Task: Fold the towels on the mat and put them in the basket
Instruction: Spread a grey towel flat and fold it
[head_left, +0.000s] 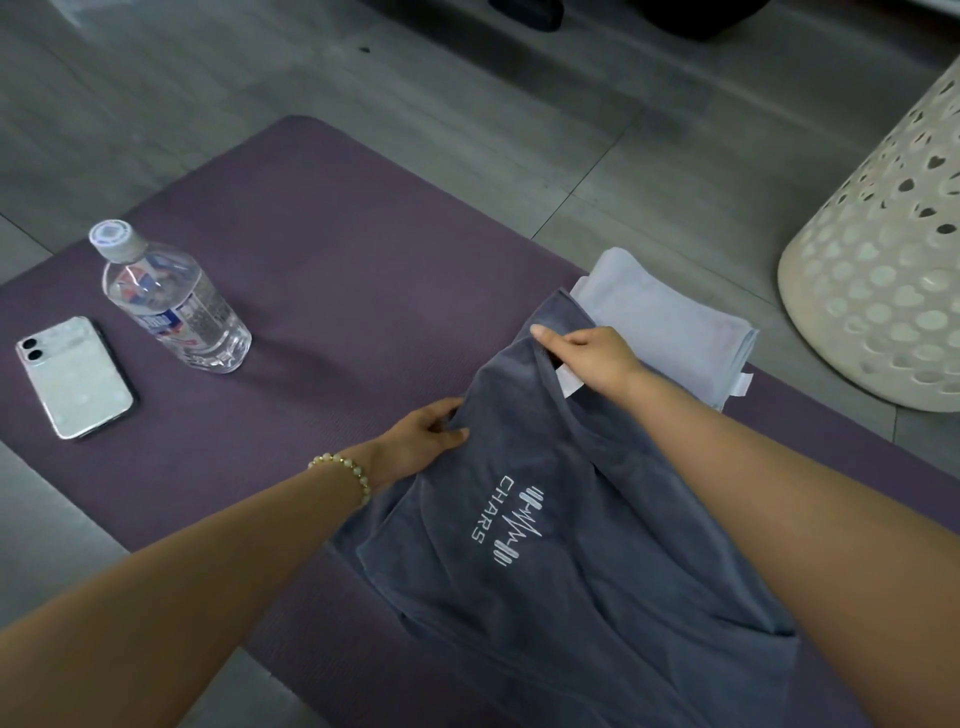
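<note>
Folding is part-done: left hand (422, 440) and right hand (589, 358) each pinch the grey towel (550, 582) at centre frame on the mat (363, 249), the pale towel (670, 325) lies folded at its upper right, neither yet in the basket (883, 270) at right.

The scene is viewed from one wide-angle camera worn on the head, which is pointed forward and down, close above the mat (363, 270) on the floor (467, 104).

Grey plank floor (218, 93) under dim, even light.
</note>
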